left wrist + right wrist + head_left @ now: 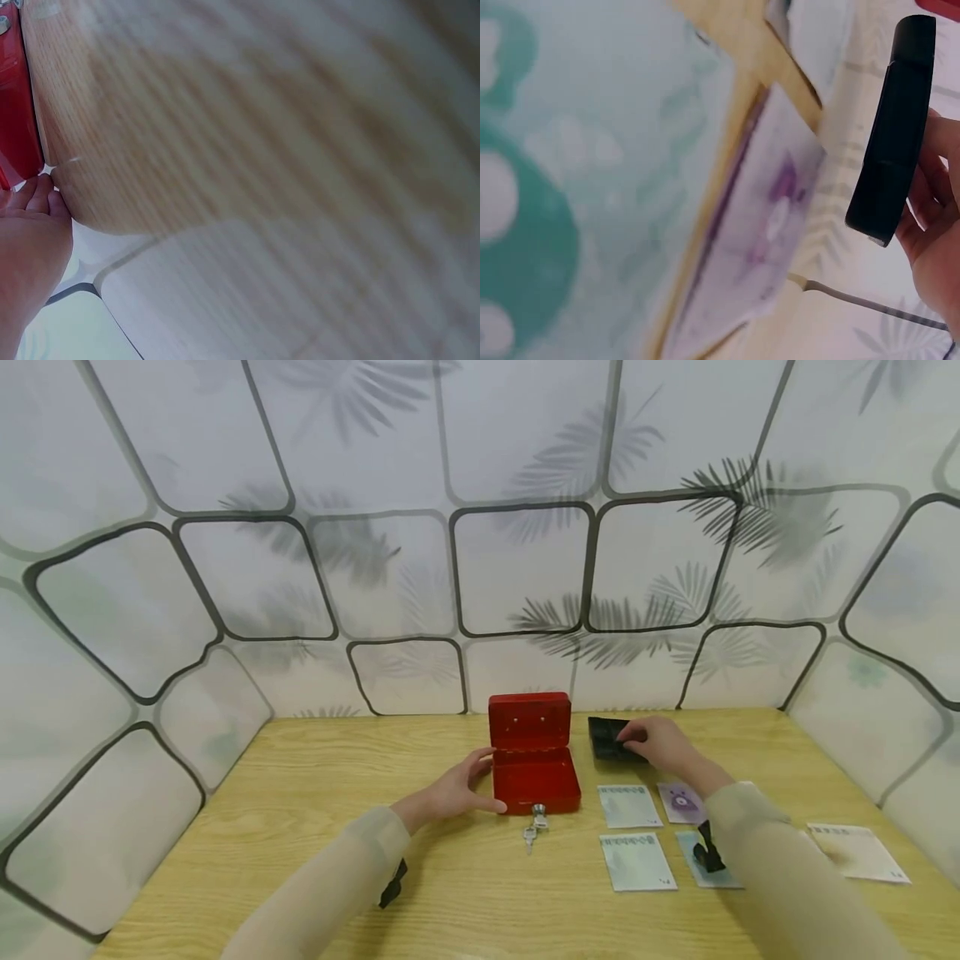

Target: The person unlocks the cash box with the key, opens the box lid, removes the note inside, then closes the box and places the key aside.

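An open red cash box (536, 781) stands on the wooden table with its lid (529, 720) raised. My left hand (457, 789) rests against the box's left side, thumb at the front corner and fingers further back. In the left wrist view, that hand's fingertips (37, 196) meet the red box (16, 105). To the right of the box, my right hand (660, 745) pinches a black compartment tray (606, 739) from its right side. The right wrist view shows the tray (894, 142) edge-on; some fingers are hidden behind it.
In front of the box lie a small padlock (539, 816) and keys (529, 837). Several paper cards are spread on the right: two pale ones (628, 807), a purple one (681, 802), a blue one (705, 868) under the right forearm, and a white one (858, 852). A patterned backdrop (517, 568) surrounds the table.
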`<state>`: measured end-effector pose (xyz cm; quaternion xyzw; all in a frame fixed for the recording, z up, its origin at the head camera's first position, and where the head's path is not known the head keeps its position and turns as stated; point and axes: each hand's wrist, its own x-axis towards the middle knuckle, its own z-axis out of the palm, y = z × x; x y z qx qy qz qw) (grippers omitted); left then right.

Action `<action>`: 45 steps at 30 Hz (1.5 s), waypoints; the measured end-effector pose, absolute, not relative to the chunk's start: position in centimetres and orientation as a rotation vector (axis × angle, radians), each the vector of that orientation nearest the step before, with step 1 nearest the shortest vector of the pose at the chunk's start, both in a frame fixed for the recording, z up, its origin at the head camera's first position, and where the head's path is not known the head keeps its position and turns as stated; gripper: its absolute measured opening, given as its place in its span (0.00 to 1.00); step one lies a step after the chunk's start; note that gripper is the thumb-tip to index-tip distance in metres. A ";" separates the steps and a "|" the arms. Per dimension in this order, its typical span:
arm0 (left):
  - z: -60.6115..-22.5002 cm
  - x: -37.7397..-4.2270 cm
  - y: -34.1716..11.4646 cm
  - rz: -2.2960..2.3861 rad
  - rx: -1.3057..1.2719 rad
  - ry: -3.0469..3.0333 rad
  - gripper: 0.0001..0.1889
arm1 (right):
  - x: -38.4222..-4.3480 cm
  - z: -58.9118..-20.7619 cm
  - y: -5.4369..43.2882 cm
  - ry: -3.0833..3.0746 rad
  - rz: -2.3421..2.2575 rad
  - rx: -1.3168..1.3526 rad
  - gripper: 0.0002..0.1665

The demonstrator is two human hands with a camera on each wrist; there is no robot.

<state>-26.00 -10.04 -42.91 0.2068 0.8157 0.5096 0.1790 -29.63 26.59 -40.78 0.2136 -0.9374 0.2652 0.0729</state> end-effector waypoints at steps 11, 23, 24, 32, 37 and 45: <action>-42.8 -26.0 -10.2 1.425 0.583 2.321 0.48 | -27.7 -38.4 25.9 -2.752 0.785 0.752 0.06; -42.9 -26.1 -10.1 1.430 0.596 2.313 0.49 | -25.7 -37.7 23.7 -2.672 0.832 0.873 0.07; -42.9 -26.2 -10.1 1.434 0.598 2.310 0.49 | -25.6 -37.7 23.4 -2.677 0.837 0.881 0.07; -43.1 -26.2 -10.1 1.469 0.609 2.289 0.48 | -25.3 -37.7 20.3 -2.698 0.868 0.986 0.07; -43.0 -26.2 -10.1 1.453 0.598 2.297 0.47 | -25.5 -37.8 18.2 -2.716 0.891 1.049 0.08; -43.1 -26.3 -10.2 1.433 0.586 2.298 0.47 | -26.0 -38.5 15.8 -2.737 0.859 1.093 0.07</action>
